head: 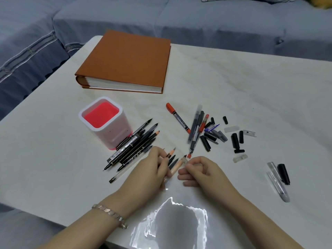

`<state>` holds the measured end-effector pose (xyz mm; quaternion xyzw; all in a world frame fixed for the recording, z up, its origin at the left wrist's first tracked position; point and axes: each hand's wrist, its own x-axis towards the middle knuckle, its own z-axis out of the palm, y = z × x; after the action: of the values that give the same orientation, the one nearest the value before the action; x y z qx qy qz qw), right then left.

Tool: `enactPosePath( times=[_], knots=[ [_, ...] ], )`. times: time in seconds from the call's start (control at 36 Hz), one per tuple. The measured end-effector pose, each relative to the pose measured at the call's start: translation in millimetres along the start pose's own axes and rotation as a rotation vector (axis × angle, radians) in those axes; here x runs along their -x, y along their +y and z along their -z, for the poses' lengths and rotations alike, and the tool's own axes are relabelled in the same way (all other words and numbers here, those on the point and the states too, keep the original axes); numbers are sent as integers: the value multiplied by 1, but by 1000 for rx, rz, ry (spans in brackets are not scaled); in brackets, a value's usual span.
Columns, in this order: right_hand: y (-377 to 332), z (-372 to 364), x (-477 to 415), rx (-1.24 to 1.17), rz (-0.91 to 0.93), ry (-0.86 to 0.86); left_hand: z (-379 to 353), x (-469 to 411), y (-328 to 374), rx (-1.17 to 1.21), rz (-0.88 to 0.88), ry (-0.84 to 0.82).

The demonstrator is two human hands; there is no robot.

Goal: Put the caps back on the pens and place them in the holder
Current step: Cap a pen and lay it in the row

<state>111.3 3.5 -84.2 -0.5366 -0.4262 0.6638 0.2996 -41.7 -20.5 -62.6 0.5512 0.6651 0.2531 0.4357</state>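
white table lies bare toward its right edge; left hand grips pens, right hand pinches a cap.

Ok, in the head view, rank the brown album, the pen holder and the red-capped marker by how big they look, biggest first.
1. Brown album, clearly the largest.
2. Pen holder, white with a red inside.
3. Red-capped marker, long but thin, the smallest.
The album lies farthest from the camera and still looks biggest.

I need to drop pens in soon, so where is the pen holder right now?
In the head view the pen holder stands upright on the table's left half, just in front of the brown album, with a pile of black pens against its right base.
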Motion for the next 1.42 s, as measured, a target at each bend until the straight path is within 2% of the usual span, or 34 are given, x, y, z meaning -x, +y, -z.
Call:
enactPosePath(
  times=[0.08,0.19,0.31,0.94,1.03,1.11,1.17,1.28,1.33,1.42],
  knots=[
    [-7,10,1,33,95,50,-6,1,-4,-83,-47,33],
    [-24,34,5,92,271,123,-10,1,2,26,-82,81],
    [-36,52,11,187,378,135,-11,0,4,61,-152,45],
    [-31,62,28,460,383,7,-18,5,26,-7,-254,-29],
    [-31,59,30,482,429,-19,-23,5,32,27,-229,-31],
    [-33,62,31,516,532,-5,-26,4,43,233,-128,-93],
    [-36,66,33,514,579,-6,-26,2,48,408,-26,-192],
    [-42,73,39,579,599,-69,-23,-2,50,637,188,-511],
    [-43,75,40,621,538,-96,-24,-5,48,615,210,-547],
    [-35,81,36,786,401,-67,-31,-10,44,361,92,-381]
  ],
)
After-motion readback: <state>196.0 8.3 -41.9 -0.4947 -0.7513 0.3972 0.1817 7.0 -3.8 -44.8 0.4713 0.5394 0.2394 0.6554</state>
